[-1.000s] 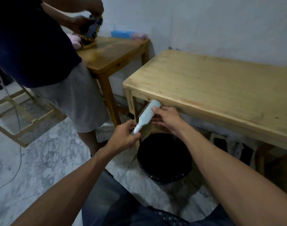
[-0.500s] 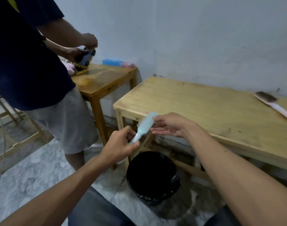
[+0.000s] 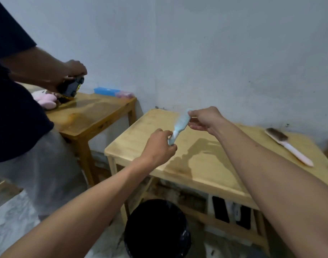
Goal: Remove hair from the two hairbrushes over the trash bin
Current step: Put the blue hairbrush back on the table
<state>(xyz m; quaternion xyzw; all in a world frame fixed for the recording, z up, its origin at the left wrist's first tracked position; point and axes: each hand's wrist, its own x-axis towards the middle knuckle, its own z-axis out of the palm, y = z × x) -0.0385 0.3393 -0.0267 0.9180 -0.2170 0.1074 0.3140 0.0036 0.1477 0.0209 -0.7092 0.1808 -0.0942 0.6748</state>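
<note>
A light blue hairbrush (image 3: 181, 124) is held up over the left part of the light wooden table (image 3: 202, 164). My left hand (image 3: 159, 148) grips its white handle end. My right hand (image 3: 206, 119) pinches the top of its head with thumb and fingers. A second hairbrush (image 3: 288, 146) with a white handle and dark hair on its bristles lies on the table at the far right. The black trash bin (image 3: 156, 228) stands on the floor below, in front of the table.
Another person in a dark shirt and grey shorts (image 3: 14, 108) stands at the left, handling a dark device over a darker wooden table (image 3: 90, 116). A pink plush toy (image 3: 46, 99) and a blue box (image 3: 104, 91) lie there. Dark items sit under the light table.
Both hands have lifted the blue hairbrush from above the bin up over the table top. The view has tilted upward, and the second hairbrush has come into sight.
</note>
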